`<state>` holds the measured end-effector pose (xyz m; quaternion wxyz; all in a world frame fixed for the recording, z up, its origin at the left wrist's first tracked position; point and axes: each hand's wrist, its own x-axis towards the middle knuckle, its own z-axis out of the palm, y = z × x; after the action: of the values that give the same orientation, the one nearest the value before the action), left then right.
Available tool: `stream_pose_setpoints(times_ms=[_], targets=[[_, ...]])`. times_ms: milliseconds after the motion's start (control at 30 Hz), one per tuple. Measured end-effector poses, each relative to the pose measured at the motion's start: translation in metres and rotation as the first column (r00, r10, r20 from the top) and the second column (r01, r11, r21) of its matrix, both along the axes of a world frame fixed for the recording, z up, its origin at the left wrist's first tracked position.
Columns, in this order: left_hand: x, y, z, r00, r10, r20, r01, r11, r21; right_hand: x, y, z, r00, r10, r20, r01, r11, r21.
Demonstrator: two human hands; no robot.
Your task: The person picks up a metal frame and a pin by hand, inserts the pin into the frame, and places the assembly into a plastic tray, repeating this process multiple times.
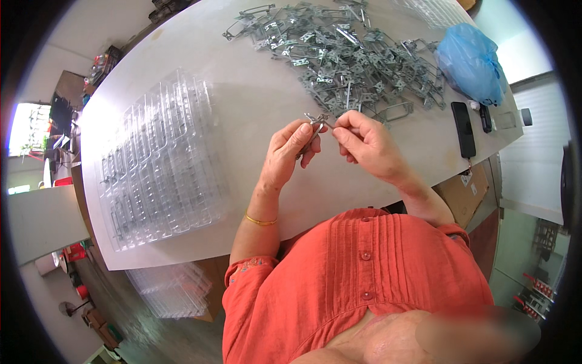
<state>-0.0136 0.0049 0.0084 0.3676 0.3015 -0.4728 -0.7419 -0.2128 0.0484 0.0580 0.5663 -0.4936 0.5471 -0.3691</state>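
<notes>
My left hand [293,143] is closed around a small metal bracket [317,125], with the thumb pressed on top. Part of the bracket sticks out above the fingers; the rest is hidden in the grip. Close on its right, my right hand [367,144] has thumb and fingers pinched together at the bracket's end. Whether a separate small piece sits in that pinch I cannot make out. Just beyond both hands spreads a large heap of grey metal brackets [345,54], some with long wire loops.
Clear plastic trays [163,158] with rows of slots stand stacked at the left; more trays [167,291] lie below the table edge. At the right are a blue plastic bag [470,64], a black phone [462,129] and a cardboard box [464,191]. The white table [254,91] curves around me.
</notes>
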Motion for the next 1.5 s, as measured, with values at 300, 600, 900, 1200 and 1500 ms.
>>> stream_pose_setpoints(times_ms=[300,600,900,1200,1500], targets=[[-0.002,0.001,-0.001,0.995,-0.100,0.028,0.098,0.993,0.067,-0.002,-0.006,-0.003,0.976,0.018,-0.216,-0.135,0.832,-0.539],[0.001,-0.005,-0.008,0.886,-0.141,-0.442,0.175,0.984,0.038,-0.007,-0.005,-0.010,0.988,-0.116,0.100,0.136,0.965,-0.223],[0.008,-0.008,-0.021,0.919,-0.130,-0.371,0.113,0.991,-0.069,-0.003,0.002,-0.018,0.969,-0.068,0.239,0.081,0.996,-0.046],[-0.001,-0.002,-0.018,0.951,-0.025,-0.307,-0.016,0.991,-0.132,0.002,0.005,0.004,0.995,-0.092,-0.048,0.075,0.954,-0.290],[0.000,0.000,-0.011,0.973,-0.086,-0.213,0.067,0.993,-0.098,0.011,0.001,0.009,0.981,-0.099,-0.167,0.007,0.880,-0.475]])
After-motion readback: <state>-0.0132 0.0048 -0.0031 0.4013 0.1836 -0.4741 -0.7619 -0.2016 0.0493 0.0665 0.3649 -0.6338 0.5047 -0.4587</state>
